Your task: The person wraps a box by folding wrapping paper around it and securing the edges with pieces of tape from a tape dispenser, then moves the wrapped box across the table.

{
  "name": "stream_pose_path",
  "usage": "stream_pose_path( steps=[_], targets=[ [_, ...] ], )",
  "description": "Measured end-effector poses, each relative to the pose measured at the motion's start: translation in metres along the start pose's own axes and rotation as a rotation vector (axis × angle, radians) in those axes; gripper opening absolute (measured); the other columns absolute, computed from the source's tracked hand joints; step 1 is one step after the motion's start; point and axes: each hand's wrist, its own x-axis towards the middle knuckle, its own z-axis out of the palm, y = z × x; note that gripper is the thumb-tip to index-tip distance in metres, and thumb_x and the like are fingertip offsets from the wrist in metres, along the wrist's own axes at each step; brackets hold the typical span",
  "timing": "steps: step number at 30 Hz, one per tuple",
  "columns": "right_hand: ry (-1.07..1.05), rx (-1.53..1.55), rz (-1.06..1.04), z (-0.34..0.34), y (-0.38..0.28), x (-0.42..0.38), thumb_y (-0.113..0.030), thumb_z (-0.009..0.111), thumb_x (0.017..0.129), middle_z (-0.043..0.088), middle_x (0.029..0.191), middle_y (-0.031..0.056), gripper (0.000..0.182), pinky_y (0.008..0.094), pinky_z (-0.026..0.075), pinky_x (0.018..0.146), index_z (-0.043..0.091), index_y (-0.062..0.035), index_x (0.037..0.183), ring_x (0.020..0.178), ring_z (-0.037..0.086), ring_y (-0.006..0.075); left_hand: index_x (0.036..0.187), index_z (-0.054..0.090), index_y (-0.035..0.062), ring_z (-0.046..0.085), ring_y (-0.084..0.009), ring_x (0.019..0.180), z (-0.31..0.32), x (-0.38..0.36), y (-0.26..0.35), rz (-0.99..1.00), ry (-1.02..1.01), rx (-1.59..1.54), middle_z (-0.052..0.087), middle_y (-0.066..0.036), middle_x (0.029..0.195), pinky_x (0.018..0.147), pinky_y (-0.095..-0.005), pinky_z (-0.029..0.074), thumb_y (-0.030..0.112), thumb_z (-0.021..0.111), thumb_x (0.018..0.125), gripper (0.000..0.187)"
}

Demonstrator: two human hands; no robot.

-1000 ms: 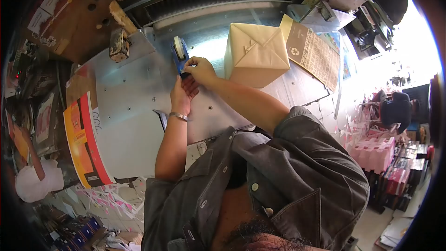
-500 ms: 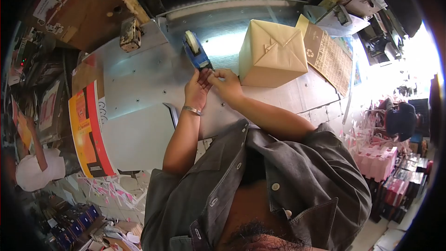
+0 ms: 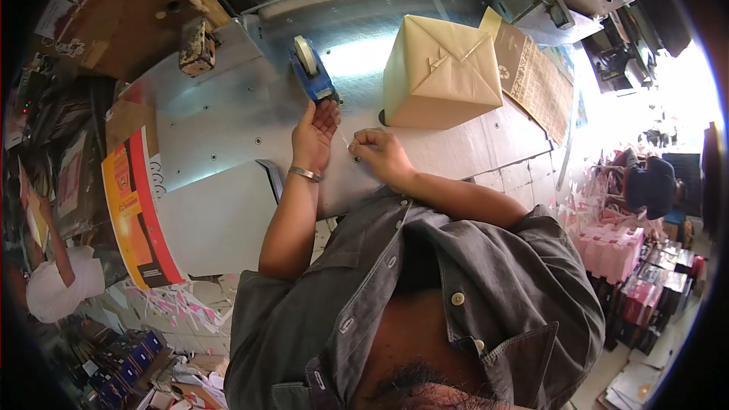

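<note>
A blue tape dispenser (image 3: pixel 314 85) with a pale roll of tape stands on the metal worktop (image 3: pixel 228 118). My left hand (image 3: pixel 314 140) is palm up just in front of it, fingers stretched out with their tips right at the dispenser's cutting end. To the right, my right hand (image 3: pixel 381 156) is closed in a pinch on a thin, clear strip of tape (image 3: pixel 345 139) that shows between the two hands. Beyond my right hand sits a box-shaped parcel (image 3: pixel 444 76) wrapped in brown paper, its folded end facing up.
Behind the parcel lies a printed brown cardboard sheet (image 3: pixel 535 80). A grey sheet (image 3: pixel 216 220) and a red-and-yellow printed sheet (image 3: pixel 137 209) lie at the left. A metal block (image 3: pixel 197 49) stands at the back left. Another person's arm (image 3: pixel 57 247) shows at far left.
My right hand has drawn back toward my body and slightly right, pulling the tape away from the dispenser. My left hand stays by the dispenser, its fingers more spread. The view has shifted slightly.
</note>
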Motion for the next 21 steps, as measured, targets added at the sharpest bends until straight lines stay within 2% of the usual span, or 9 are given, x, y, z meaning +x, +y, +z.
stream_pose_path(
  steps=[3,6,10,19,21],
  targets=[
    [0.019,-0.019,-0.035,0.003,0.002,-0.002,-0.021,0.075,0.089,0.07,0.091,0.0133,0.023,0.0347,0.051,0.085,0.074,0.0013,0.091,0.094,0.064,0.0219,0.117,0.069,0.0033,0.071,-0.0223,0.109,0.001,-0.001,0.001,-0.008,-0.019,-0.002,0.075,-0.012,0.117,0.097,-0.0364,0.055,0.033,0.065,0.105,0.032],
    [0.017,0.035,0.107,0.005,0.01,0.001,-0.022,0.075,0.089,0.07,0.089,0.0123,0.024,0.0341,0.051,0.081,0.075,0.0013,0.092,0.088,0.065,0.0205,0.115,0.07,0.0038,0.072,-0.0199,0.104,0.002,-0.001,0.0,0.031,-0.038,0.036,0.076,-0.01,0.113,0.093,-0.0344,0.057,0.027,0.07,0.102,0.027],
    [0.025,-0.069,0.085,0.004,0.018,0.006,-0.024,0.076,0.087,0.071,0.089,0.0125,0.026,0.0337,0.053,0.076,0.076,0.0014,0.092,0.081,0.066,0.0195,0.11,0.071,0.0041,0.072,-0.0166,0.094,0.005,-0.001,-0.002,0.057,-0.025,0.09,0.077,-0.007,0.104,0.086,-0.0316,0.058,0.02,0.075,0.098,0.021],
    [0.021,-0.13,0.143,0.001,0.013,0.006,-0.024,0.076,0.088,0.073,0.087,0.0116,0.026,0.0349,0.054,0.076,0.076,0.0014,0.092,0.079,0.069,0.02,0.107,0.065,0.002,0.071,-0.0152,0.088,0.012,0.0,-0.011,0.173,0.151,0.153,0.072,-0.005,0.099,0.08,-0.0316,0.059,0.011,0.074,0.097,0.016],
    [-0.035,-0.124,0.193,-0.009,0.005,0.003,-0.022,0.075,0.089,0.073,0.088,0.012,0.024,0.0346,0.054,0.076,0.076,0.0012,0.092,0.08,0.069,0.02,0.108,0.063,0.0024,0.069,-0.0144,0.092,0.016,-0.013,-0.018,0.293,0.152,0.226,0.07,-0.004,0.1,0.084,-0.0292,0.057,0.01,0.073,0.098,0.016]
  ],
)
